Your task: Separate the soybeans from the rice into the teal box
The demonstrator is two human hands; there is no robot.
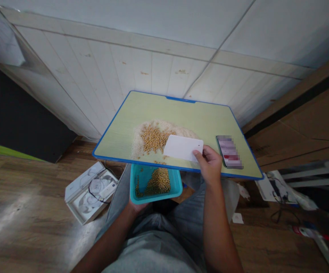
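My right hand (pixel 212 162) grips the right end of a flat white plastic card (pixel 184 147), thumb on top, low over the tabletop. Beside the card's left edge lies a pile of soybeans (pixel 154 138), with white rice grains (pixel 137 142) spread around and behind it. Below the table's near edge my left hand (pixel 138 206) holds a turquoise plastic basket (pixel 155 198) from underneath; most of its fingers are hidden by the basket. Inside it is a heap of soybeans (pixel 160 181), mostly toward the right. A few beans lie at the table edge above the basket.
The small table (pixel 178 110) has a pale green top and blue rim. A phone (pixel 229 151) lies on its right side. An open white box (pixel 92 193) with a cable stands on the floor at left. Cardboard (pixel 303 117) leans at right; a white panelled wall (pixel 159 72) is behind.
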